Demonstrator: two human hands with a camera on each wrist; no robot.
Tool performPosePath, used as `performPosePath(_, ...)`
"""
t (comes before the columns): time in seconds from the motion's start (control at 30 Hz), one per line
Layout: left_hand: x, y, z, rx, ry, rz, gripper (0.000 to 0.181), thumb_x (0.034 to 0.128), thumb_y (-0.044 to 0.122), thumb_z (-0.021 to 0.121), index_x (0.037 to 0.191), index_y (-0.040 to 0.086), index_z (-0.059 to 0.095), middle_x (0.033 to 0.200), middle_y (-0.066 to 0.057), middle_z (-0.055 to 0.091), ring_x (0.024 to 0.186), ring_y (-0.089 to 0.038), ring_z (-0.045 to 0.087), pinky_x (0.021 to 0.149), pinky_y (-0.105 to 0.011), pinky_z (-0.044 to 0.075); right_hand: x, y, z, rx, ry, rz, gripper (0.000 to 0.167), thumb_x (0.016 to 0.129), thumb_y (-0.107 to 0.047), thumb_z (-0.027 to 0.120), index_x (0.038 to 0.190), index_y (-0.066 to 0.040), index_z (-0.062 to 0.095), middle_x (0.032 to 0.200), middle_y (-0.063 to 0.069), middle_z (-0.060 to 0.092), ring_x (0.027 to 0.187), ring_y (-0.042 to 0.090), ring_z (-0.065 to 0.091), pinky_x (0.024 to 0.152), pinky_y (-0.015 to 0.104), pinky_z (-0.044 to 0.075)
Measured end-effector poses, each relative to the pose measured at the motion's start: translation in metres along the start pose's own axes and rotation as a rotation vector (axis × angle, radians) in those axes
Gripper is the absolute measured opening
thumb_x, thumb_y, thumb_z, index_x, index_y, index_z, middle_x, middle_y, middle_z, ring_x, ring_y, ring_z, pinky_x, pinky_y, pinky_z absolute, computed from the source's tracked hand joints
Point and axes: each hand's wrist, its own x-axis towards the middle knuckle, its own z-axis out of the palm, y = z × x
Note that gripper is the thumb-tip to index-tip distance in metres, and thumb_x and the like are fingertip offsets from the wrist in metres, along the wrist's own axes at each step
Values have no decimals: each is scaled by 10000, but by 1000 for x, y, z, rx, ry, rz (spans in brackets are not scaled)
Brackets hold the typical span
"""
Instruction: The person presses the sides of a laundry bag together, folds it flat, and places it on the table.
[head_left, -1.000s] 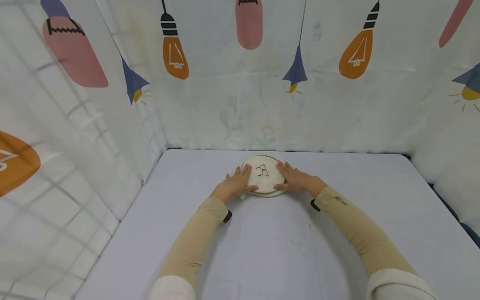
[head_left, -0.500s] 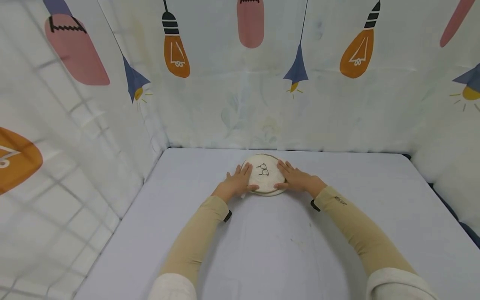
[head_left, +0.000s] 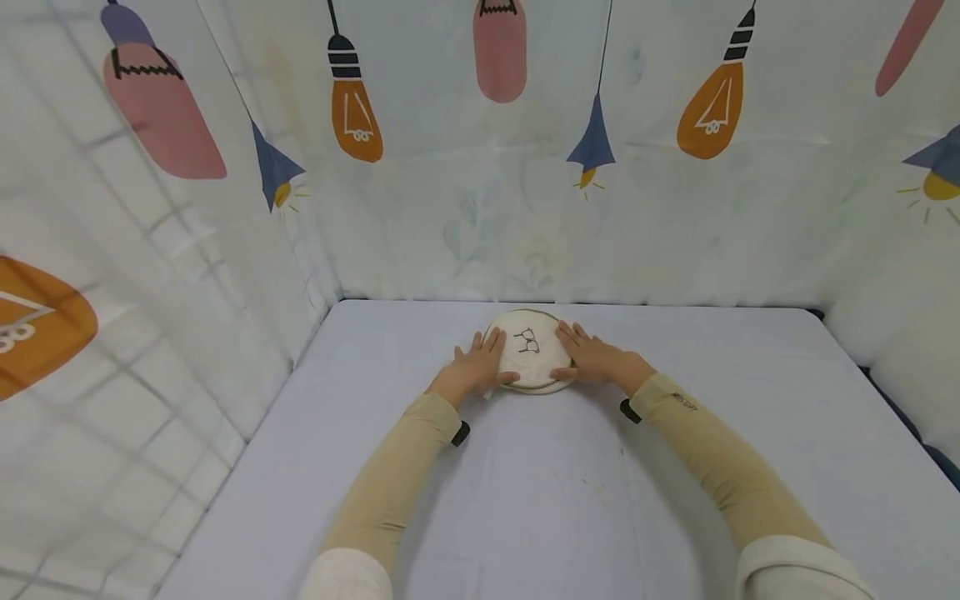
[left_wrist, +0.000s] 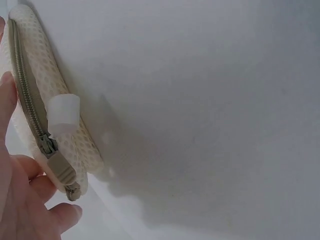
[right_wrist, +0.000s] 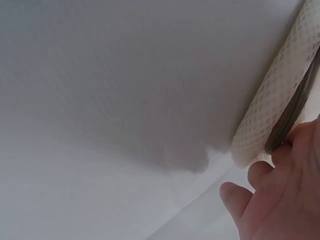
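A round cream mesh laundry bag (head_left: 527, 368) with a dark line drawing on its top lies near the far edge of the table. My left hand (head_left: 477, 367) rests on its left side, fingers spread and fairly straight. On the opposite side my right hand (head_left: 596, 360) touches the rim with extended fingers. The left wrist view shows a zipper (left_wrist: 27, 95) running round the bag's side, its beige zipper pull (left_wrist: 61, 167) near my fingers, and a small white tab (left_wrist: 64, 112) sticking out. In the right wrist view, fingertips touch the bag's zipped edge, partly hidden.
The bag lies on a white-covered table (head_left: 540, 500). Behind it hangs a pale curtain (head_left: 405, 225) printed with bulbs and lamps. Another curtain (head_left: 172, 333) with grid-like shadows stands along the left side.
The head view shifts slightly. Both hands and the laundry bag stay in the same place on the table.
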Motion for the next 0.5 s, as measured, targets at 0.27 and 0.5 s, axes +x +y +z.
performPosePath(0.27, -3, -7, -4, -41, 12, 16, 930, 1028, 579, 492, 1651, 75, 20, 1711, -104, -28, 1553, -382, -13, 1185, -681, 114, 3, 0, 0, 21, 8, -20, 942, 1054, -513, 510, 1609, 60, 9, 1683, 238, -63, 1531, 451, -55, 1215, 614, 100)
performPosePath(0.5, -6, -11, -5, -78, 36, 24, 907, 1032, 579, 479, 1656, 108, 19, 1709, -97, -41, 1555, -376, -21, 1192, -671, 92, -2, -7, -9, 37, -2, -30, 924, 1055, -493, 522, 1619, 35, 14, 1692, 213, -53, 1532, 453, -51, 1215, 615, 92)
